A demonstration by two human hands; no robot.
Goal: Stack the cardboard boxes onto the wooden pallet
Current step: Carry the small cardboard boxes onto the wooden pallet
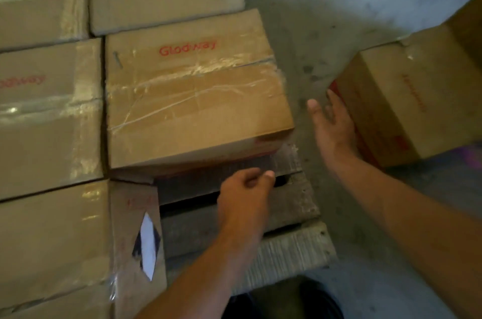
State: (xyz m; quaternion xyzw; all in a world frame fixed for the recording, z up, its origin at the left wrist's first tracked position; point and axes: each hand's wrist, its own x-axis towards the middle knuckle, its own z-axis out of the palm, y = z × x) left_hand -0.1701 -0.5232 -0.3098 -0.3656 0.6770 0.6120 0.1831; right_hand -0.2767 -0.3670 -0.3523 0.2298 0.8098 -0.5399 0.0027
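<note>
A taped cardboard box with red "Glodway" print point(193, 94) sits on the wooden pallet point(292, 204), beside several other boxes point(47, 115) filling the pallet's left side. My left hand point(245, 190) hovers over the bare pallet slats just in front of that box, fingers loosely curled, holding nothing. My right hand point(333, 125) is spread open, its fingers touching the near side of another cardboard box point(414, 99) that stands on the concrete floor to the right.
Bare pallet slats point(287, 253) lie at the near right corner. Grey concrete floor point(326, 18) runs between pallet and the floor box. A box with a white diamond label point(135, 237) stands at the near left. My dark shoe point(287, 300) is at the bottom.
</note>
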